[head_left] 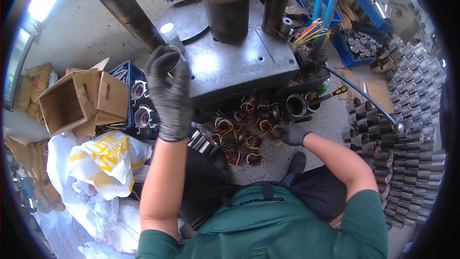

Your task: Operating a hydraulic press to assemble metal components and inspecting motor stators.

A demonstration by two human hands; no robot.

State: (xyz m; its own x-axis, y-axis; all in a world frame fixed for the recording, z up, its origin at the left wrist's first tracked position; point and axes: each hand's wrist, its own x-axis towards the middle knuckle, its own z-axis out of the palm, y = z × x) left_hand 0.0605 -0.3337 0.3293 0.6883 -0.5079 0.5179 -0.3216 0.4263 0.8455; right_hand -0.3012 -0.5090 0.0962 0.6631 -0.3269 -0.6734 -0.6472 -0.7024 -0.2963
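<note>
My left hand (168, 93), in a dark grey glove, is raised over the left edge of the metal press table (220, 62). Its fingers close round a shiny metal sleeve (178, 61), mostly covered by the glove. A white-capped bottle (170, 34) stands just beyond it. Low by the floor, my gloved right hand (294, 135) has its fingers closed at the edge of a wound motor stator (277, 132) with coloured leads. Several more stators (253, 142) with red and yellow wires lie to its left. The right fingertips are partly hidden.
The press ram (229, 14) stands over the table between thick columns. Cardboard boxes (72, 98) and white plastic bags (103, 163) crowd the left. Stacked metal cores (412, 129) fill the right. A yellow-and-black handled tool (330, 95) lies by a round metal can (296, 105).
</note>
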